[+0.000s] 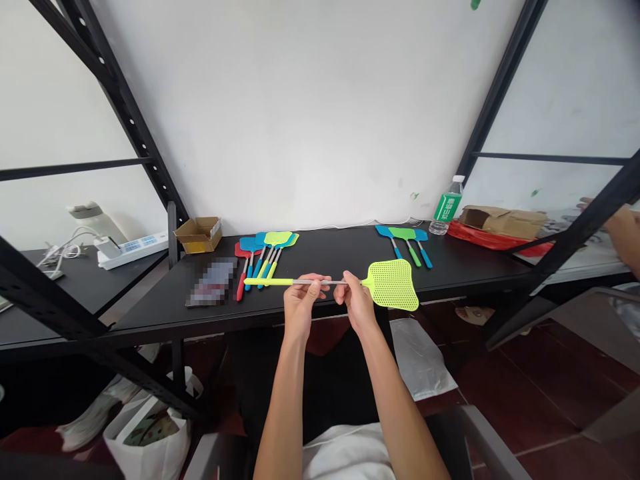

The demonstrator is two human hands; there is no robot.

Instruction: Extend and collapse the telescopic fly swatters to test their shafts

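A yellow-green fly swatter (393, 285) lies level across both my hands, its perforated head to the right and its handle to the left. My left hand (301, 300) pinches the metal rod near the handle. Closer to the head, my right hand (356, 299) has its fingers closed on the same rod. Behind my left hand, several fly swatters (263, 247) with red, blue and yellow-green heads lie overlapping on the black table (330, 257). A smaller group of blue and green fly swatters (403, 235) rests at the back right.
An open cardboard box (199, 237) and a blurred phone-like slab (213, 281) are at the left. A water bottle (447, 207) stands at the right by a flattened carton (503, 221) on red plastic. Black metal posts (133, 120) frame both sides. Another person's hand (620, 223) shows far right.
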